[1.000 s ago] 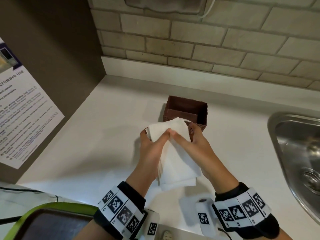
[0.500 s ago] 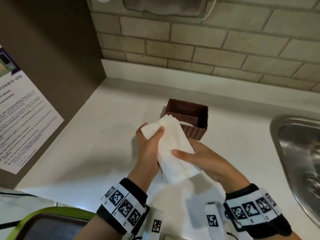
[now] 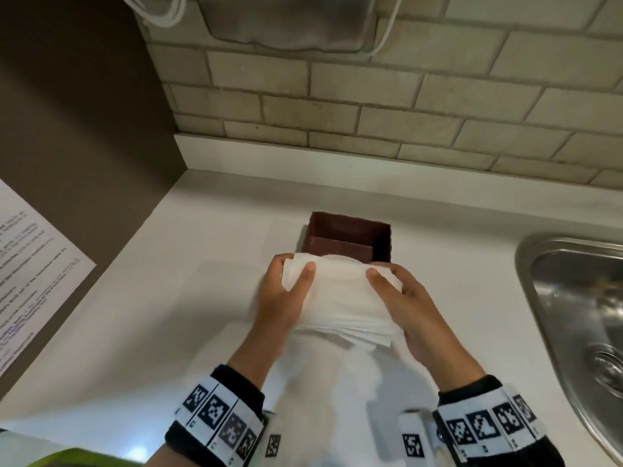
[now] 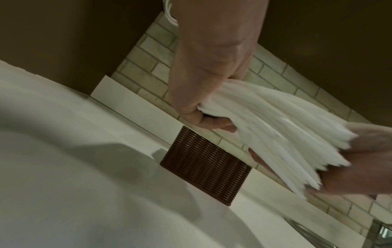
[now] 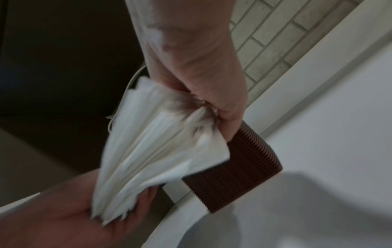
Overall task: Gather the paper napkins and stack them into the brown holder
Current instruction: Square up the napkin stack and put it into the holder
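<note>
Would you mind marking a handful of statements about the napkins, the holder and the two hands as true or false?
1. Both hands hold the stack of napkins. True: the left hand grips its left side and the right hand its right side.
2. The brown holder lies tipped on its side. False: it stands upright on the white counter, its opening facing up.
3. The napkins are fully inside the holder. False: they are held in the air in front of it, not yet in.
4. A metal sink lies to the right of the holder. True.
5. The holder stands in the sink. False: it stands on the counter, near the tiled wall.
</note>
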Available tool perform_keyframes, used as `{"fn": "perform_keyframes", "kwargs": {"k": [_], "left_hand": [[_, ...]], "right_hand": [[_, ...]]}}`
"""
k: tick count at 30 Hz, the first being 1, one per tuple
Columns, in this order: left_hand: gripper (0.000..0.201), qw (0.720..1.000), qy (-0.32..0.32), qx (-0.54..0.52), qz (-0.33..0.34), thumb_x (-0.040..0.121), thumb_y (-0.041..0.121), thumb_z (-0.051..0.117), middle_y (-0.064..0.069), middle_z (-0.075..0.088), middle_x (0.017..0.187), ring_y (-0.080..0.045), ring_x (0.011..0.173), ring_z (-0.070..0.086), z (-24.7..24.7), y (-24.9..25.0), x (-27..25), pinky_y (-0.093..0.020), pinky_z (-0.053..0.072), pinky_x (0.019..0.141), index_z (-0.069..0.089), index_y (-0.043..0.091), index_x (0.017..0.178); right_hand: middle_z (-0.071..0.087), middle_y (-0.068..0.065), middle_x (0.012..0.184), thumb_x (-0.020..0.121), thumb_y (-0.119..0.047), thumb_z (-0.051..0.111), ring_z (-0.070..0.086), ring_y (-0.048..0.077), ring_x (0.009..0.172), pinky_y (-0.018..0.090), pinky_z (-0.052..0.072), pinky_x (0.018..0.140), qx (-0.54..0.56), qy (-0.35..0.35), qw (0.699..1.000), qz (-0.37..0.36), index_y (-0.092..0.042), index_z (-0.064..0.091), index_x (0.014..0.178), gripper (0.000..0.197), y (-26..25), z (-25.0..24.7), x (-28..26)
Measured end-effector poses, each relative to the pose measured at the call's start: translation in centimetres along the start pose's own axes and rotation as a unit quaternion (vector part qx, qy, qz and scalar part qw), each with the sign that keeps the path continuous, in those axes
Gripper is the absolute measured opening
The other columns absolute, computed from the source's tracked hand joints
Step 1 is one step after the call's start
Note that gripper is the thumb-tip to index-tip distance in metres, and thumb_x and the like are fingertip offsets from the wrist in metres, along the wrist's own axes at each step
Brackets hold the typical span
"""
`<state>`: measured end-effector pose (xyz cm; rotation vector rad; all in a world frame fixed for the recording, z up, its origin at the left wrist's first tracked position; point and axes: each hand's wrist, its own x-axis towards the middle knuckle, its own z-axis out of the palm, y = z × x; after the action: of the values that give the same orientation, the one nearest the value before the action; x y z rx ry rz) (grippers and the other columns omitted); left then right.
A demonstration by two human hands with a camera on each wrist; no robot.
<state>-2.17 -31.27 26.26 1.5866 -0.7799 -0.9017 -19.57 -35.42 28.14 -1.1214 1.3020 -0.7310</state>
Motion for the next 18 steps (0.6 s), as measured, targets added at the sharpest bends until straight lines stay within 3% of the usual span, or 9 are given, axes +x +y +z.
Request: {"fn": "perform_keyframes", "kwargs": {"k": [2, 4, 5, 7, 9, 11, 14, 16, 18], "left_hand": [[0.013, 1.000, 0.029, 0.005, 0.009, 0.095, 0.034, 0.060, 0.017, 0.058, 0.094, -0.001, 0.086, 0.057, 0.6, 0.1, 0.3, -0.015, 0.044, 0.069, 0.052, 0.030, 0.105], [0.018, 0.998, 0.055, 0.021, 0.025, 0.097, 0.033, 0.056, 0.008, 0.060, 0.102, -0.013, 0.092, 0.058, 0.9, 0.0, 1.2, -0.024, 0.047, 0.077, 0.049, 0.028, 0.112], [0.019, 0.997, 0.060, 0.028, 0.032, 0.098, 0.030, 0.055, 0.001, 0.059, 0.106, -0.018, 0.093, 0.058, 1.0, -0.1, 1.7, -0.029, 0.048, 0.080, 0.047, 0.028, 0.115], [0.021, 0.998, 0.040, 0.027, 0.045, 0.099, 0.023, 0.051, -0.009, 0.055, 0.098, -0.024, 0.081, 0.057, 1.2, 0.2, 2.9, -0.034, 0.048, 0.075, 0.038, 0.030, 0.114], [0.018, 0.997, 0.011, 0.044, 0.066, 0.100, 0.018, 0.046, -0.012, 0.053, 0.084, -0.024, 0.069, 0.053, 1.5, 1.1, 4.4, -0.034, 0.044, 0.068, 0.034, 0.030, 0.108], [0.015, 0.991, -0.010, 0.099, 0.092, 0.100, 0.011, 0.041, -0.007, 0.057, 0.089, -0.019, 0.070, 0.050, 2.0, 2.5, 6.5, -0.024, 0.041, 0.065, 0.044, 0.026, 0.100], [0.033, 0.979, -0.090, 0.164, 0.076, 0.099, 0.002, 0.036, 0.000, 0.062, 0.115, -0.006, 0.069, 0.048, 3.0, 4.2, 9.7, -0.004, 0.037, 0.052, 0.062, 0.022, 0.097], [0.032, 0.964, -0.138, 0.221, 0.049, 0.100, 0.005, 0.039, -0.002, 0.059, 0.130, -0.011, 0.085, 0.054, 3.6, 4.6, 11.0, -0.002, 0.038, 0.055, 0.065, 0.019, 0.113], [0.032, 0.945, -0.176, 0.273, 0.030, 0.098, 0.007, 0.046, -0.004, 0.057, 0.136, -0.022, 0.108, 0.057, 4.2, 4.4, 11.5, -0.011, 0.038, 0.060, 0.060, 0.014, 0.127]], "right_hand": [[0.065, -0.005, 0.120, 0.092, -0.040, 0.059, 0.065, 0.017, 0.107, 0.040, 0.055, 0.092, 0.023, 0.008, 1.000, -0.011, -0.036, 0.049, 0.127, 0.037, 0.9, 0.9, 0.1], [0.062, -0.006, 0.121, 0.095, -0.040, 0.055, 0.064, 0.018, 0.108, 0.041, 0.053, 0.096, -0.006, -0.002, 0.999, -0.038, -0.039, 0.033, 0.136, 0.047, 1.1, 1.3, 0.4], [0.062, -0.004, 0.119, 0.096, -0.038, 0.052, 0.064, 0.019, 0.106, 0.040, 0.053, 0.095, -0.033, -0.005, 0.998, -0.054, -0.041, 0.026, 0.137, 0.049, 0.8, 1.2, 0.5], [0.064, 0.002, 0.101, 0.098, -0.031, 0.049, 0.066, 0.021, 0.089, 0.032, 0.054, 0.084, -0.085, -0.009, 0.992, -0.090, -0.038, 0.017, 0.137, 0.050, -0.5, 0.3, 1.2], [0.057, 0.003, 0.077, 0.100, -0.019, 0.047, 0.058, 0.021, 0.068, 0.021, 0.048, 0.064, -0.114, -0.008, 0.986, -0.121, -0.033, 0.019, 0.130, 0.043, -2.5, -0.8, 2.1], [0.055, 0.007, 0.084, 0.100, -0.010, 0.045, 0.053, 0.022, 0.071, 0.023, 0.044, 0.060, -0.155, -0.013, 0.976, -0.151, -0.033, 0.027, 0.122, 0.037, -4.7, -1.7, 3.5], [0.060, 0.013, 0.096, 0.098, -0.010, 0.045, 0.060, 0.029, 0.077, 0.029, 0.045, 0.059, -0.289, -0.027, 0.945, -0.150, -0.030, 0.038, 0.127, 0.036, -6.3, -2.0, 6.8], [0.062, 0.021, 0.102, 0.097, -0.013, 0.048, 0.062, 0.035, 0.080, 0.029, 0.043, 0.056, -0.382, -0.025, 0.915, -0.127, -0.028, 0.039, 0.134, 0.041, -6.1, -1.6, 8.8], [0.059, 0.024, 0.111, 0.096, -0.014, 0.049, 0.056, 0.033, 0.081, 0.030, 0.041, 0.059, -0.452, -0.026, 0.886, -0.101, -0.027, 0.038, 0.138, 0.046, -5.8, -1.2, 10.1]]}}
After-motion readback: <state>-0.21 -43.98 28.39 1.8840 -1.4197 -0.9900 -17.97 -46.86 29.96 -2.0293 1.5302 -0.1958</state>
